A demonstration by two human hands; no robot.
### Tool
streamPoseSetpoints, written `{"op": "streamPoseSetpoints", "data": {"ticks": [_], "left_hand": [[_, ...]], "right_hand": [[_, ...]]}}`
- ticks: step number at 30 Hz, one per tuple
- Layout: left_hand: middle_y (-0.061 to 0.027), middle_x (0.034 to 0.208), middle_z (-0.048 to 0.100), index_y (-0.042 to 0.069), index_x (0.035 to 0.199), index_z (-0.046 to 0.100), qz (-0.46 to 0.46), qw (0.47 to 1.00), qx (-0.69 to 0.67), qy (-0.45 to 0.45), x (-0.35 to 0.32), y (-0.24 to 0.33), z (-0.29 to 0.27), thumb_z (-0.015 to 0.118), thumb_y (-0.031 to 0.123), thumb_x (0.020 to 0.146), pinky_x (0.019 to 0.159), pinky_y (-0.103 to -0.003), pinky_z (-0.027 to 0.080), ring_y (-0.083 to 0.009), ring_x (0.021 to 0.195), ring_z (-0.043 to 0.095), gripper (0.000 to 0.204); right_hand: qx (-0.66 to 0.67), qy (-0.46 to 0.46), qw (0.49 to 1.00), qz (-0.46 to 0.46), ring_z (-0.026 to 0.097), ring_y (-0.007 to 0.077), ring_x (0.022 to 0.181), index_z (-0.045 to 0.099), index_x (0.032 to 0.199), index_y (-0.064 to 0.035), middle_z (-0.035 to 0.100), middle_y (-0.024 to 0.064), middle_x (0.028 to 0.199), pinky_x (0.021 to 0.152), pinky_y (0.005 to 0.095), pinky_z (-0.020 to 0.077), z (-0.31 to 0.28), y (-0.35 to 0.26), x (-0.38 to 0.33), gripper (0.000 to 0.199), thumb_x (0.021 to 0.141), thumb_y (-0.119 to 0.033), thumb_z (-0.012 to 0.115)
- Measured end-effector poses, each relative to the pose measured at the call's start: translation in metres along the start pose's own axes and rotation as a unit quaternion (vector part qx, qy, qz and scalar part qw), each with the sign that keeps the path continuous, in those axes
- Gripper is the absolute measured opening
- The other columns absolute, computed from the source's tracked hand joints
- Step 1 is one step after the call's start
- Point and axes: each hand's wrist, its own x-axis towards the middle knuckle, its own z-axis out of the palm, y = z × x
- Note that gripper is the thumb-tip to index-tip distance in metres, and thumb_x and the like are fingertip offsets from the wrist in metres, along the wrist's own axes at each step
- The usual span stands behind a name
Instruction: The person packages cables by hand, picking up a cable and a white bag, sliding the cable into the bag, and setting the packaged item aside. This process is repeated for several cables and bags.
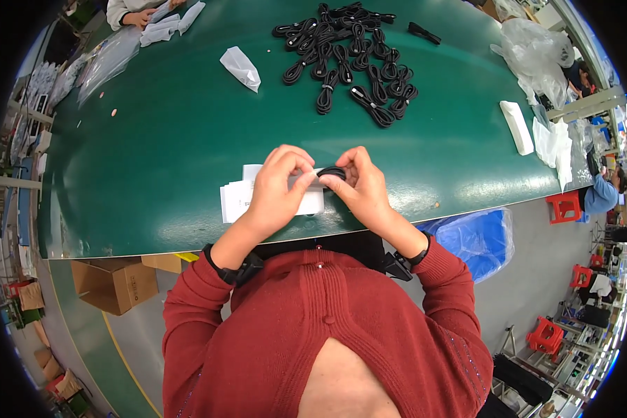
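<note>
Near the front edge of the green table, my right hand (364, 187) grips a small coiled black cable (333, 172) between thumb and fingers. My left hand (280, 187) is closed in a pinch on a thin whitish plastic bag (313, 178), whose edge meets the end of the coil. How far the coil sits inside the bag is hidden by my fingers. Beneath my hands lies a stack of flat white bags (236, 203) with print on them. Farther back, many more coiled black cables (341, 63) form a loose pile.
One white bag (241, 68) lies left of the pile, and a lone cable (424, 33) to its right. At the far left are another person's hands (141, 17) with white bags. Plastic wrap (536, 52) covers the right corner. Below stand a blue lined bin (475, 240) and a cardboard box (115, 284).
</note>
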Motion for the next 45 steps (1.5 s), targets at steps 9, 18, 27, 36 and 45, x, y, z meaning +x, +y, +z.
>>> {"op": "streamPoseSetpoints", "data": {"ticks": [9,18,27,36,45], "left_hand": [[-0.0012,0.102,0.063,0.001,0.092,0.062,-0.098,0.971,-0.185,0.119,0.095,-0.016,-0.088,0.064,0.008,0.093,0.069,-0.021,0.045,-0.0044,0.071,0.053,0.007],[-0.0031,0.108,0.062,0.002,0.093,0.063,-0.103,0.975,-0.167,0.107,0.094,-0.016,-0.099,0.065,0.009,0.092,0.067,-0.020,0.043,-0.0050,0.070,0.052,0.008],[-0.0057,0.109,0.062,0.000,0.098,0.063,-0.176,0.963,-0.191,0.080,0.114,-0.045,-0.120,0.065,0.015,0.094,0.073,-0.023,0.046,-0.0080,0.078,0.056,0.016],[-0.0046,0.107,0.062,0.001,0.118,0.059,-0.043,0.996,0.011,0.081,0.068,-0.040,-0.086,0.063,0.012,0.093,0.081,-0.027,0.050,-0.0143,0.093,0.062,0.027],[-0.0105,0.088,0.059,0.004,0.091,0.063,-0.007,0.992,0.095,-0.087,-0.033,-0.019,0.017,0.073,0.008,0.080,0.066,-0.036,0.051,-0.0272,0.076,0.062,0.015]], "right_hand": [[-0.373,0.170,0.866,-0.287,0.059,0.0296,0.087,0.059,0.110,-0.0047,0.057,0.0140,0.103,0.072,0.0383,0.0502,-0.063,0.047,0.096,0.032,0.083,-0.017,0.072],[-0.457,0.085,0.845,-0.265,0.056,0.0336,0.084,0.054,0.112,0.0017,0.055,0.0153,0.091,0.074,0.0415,0.0502,-0.048,0.064,0.073,0.039,0.076,-0.005,0.064],[-0.375,0.105,0.882,-0.264,0.061,0.0357,0.081,0.055,0.111,0.0019,0.059,0.0162,0.091,0.071,0.0431,0.0520,-0.051,0.068,0.059,0.032,0.081,-0.005,0.062],[-0.289,0.072,0.928,-0.223,0.061,0.0337,0.076,0.059,0.125,-0.0066,0.059,0.0135,0.088,0.067,0.0406,0.0507,-0.046,0.054,0.045,0.035,0.091,-0.014,0.064],[-0.209,0.029,0.949,-0.236,0.057,0.0295,0.069,0.063,0.125,-0.0073,0.054,0.0121,0.081,0.063,0.0385,0.0480,-0.029,0.041,0.005,0.038,0.088,-0.010,0.067]]}}
